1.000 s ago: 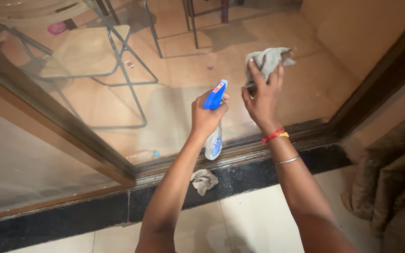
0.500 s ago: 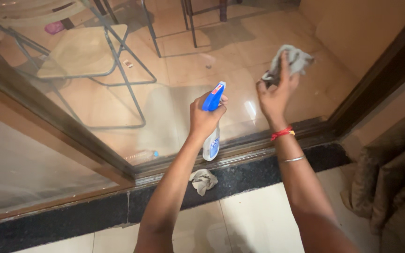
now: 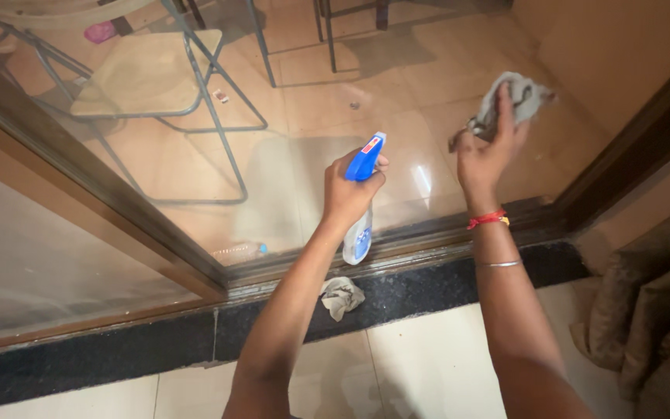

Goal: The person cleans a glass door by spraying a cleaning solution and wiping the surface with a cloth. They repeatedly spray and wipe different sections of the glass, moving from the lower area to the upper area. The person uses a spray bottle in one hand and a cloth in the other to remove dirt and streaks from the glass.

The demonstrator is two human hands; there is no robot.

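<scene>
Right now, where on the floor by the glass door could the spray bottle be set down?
The pale tiles between the two forearms are bare, bordered by the dark sill ahead. The sill is bare right of the crumpled rag. The curtain crowds the far right corner.

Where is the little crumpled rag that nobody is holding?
In the head view, the crumpled rag lies on the dark stone sill at the foot of the glass door, just below the spray bottle in the left hand.

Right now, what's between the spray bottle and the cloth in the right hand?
Only bare glass pane separates the spray bottle from the grey cloth, in the head view.
</scene>
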